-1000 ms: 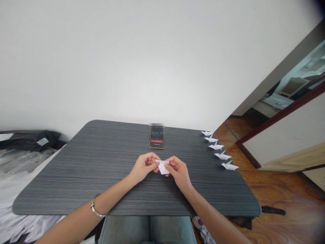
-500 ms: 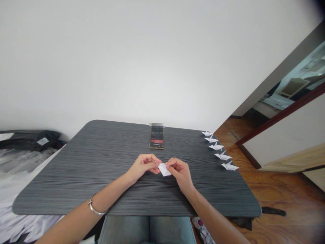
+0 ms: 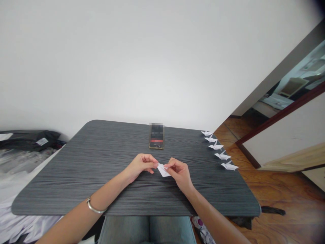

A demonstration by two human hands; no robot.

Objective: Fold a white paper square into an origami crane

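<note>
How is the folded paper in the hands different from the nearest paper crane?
The folded paper looks mostly flat, while the nearest paper crane has points sticking up and out.
The folded paper is pinched between the left hand and right hand; the nearest paper crane sits untouched near the table's right edge.
Both are white.

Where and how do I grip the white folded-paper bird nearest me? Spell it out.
Pinch the white folded-paper bird by its middle, probably from above and the left: thin points stick out sideways, and the edge of the streaked dark-gray tabletop lies close on its right.
</note>
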